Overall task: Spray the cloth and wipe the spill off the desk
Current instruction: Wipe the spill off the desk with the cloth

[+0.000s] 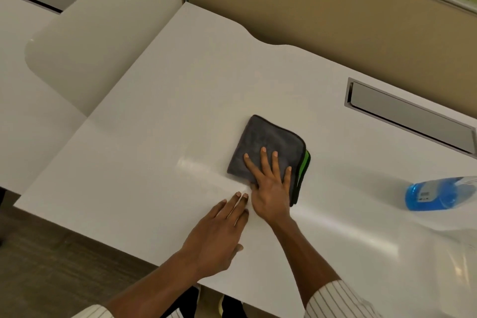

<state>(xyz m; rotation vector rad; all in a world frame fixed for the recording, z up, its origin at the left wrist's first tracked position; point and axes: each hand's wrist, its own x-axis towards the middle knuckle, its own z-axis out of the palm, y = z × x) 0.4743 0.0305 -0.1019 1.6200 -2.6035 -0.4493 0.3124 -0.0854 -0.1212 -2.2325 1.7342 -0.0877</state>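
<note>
One folded grey cloth (268, 147) with a green edge lies near the middle of a white table (154, 116), pressed flat under the right hand (271, 188). That hand's fingers (263, 160) are spread open and laid on the cloth's near half, gripping nothing. The left hand (219, 232) rests palm-down on the bare table just beside it, fingers extended and held together, their tips close to the right hand's thumb side and empty. One spray bottle (438, 195) of blue liquid lies on its side well apart to the right, partly cut off by the frame edge. A shiny streak runs leftward from the cloth. Open tabletop stretches left and beyond the cloth; a recessed cable tray (410, 116) sits toward the far right, and the near table edge runs beneath both forearms.
</note>
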